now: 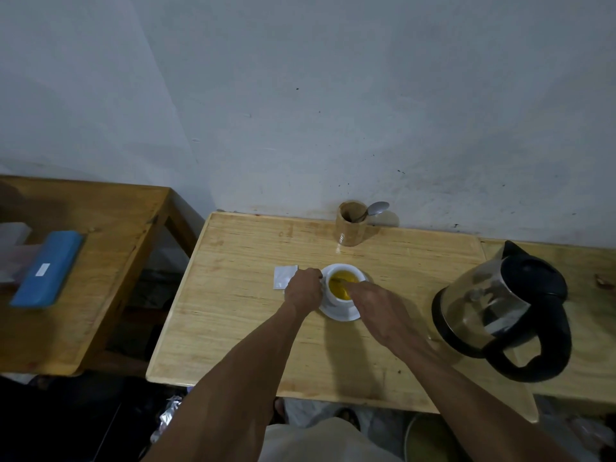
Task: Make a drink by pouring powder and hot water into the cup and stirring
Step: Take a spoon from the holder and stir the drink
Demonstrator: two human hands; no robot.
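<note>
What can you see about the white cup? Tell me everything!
The cup is white, round and looks ceramic. It stands upright on a white saucer on the wooden table, holding yellow drink. The left hand grips its left side, perhaps by a hidden handle. The right hand reaches over its rim, seemingly holding a spoon in the drink.

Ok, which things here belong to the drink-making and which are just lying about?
In use:
cup of yellow drink, on its saucer
stirring spoon, held by the right hand
left hand, holding the cup's side
kettle
white sachet

Lying about:
spare spoon in the wooden holder
blue box on the side table
</note>
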